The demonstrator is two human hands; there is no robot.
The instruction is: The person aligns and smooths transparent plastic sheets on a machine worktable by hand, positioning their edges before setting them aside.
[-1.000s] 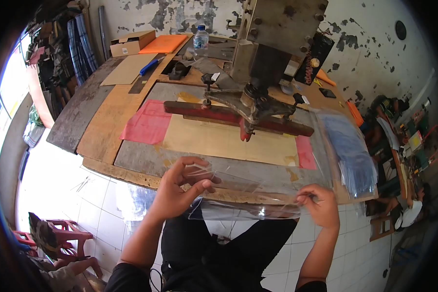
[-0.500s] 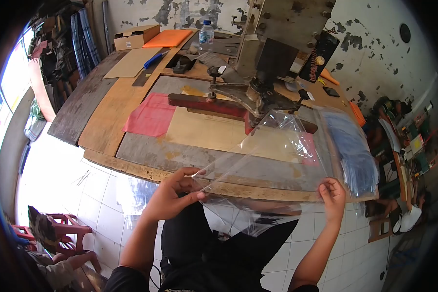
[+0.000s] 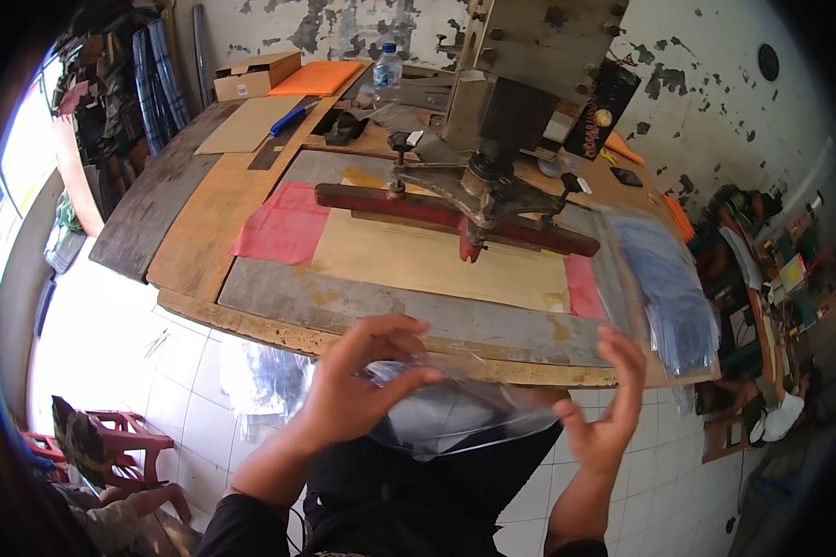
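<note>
A clear plastic sheet (image 3: 464, 418) hangs low over my lap, in front of the table's near edge. My left hand (image 3: 362, 376) is curved at its left end, thumb and fingers apart, with the sheet's edge beside them; whether it touches the sheet I cannot tell. My right hand (image 3: 608, 404) is spread open to the right of the sheet, with nothing between its fingers. Beyond them, the red press bar (image 3: 437, 215) stands over a cream sheet (image 3: 418, 260) with pink pieces (image 3: 283, 223) at its ends.
A stack of clear bluish plastic (image 3: 664, 288) lies at the table's right. A bottle (image 3: 388, 70), cardboard box (image 3: 255, 76), orange stack (image 3: 319, 79) and blue cutter (image 3: 291, 120) are at the back. Another person (image 3: 748, 204) is at far right.
The plastic sheet has dropped from above the table's front to over my lap. My right hand has let go of its corner and opened.
</note>
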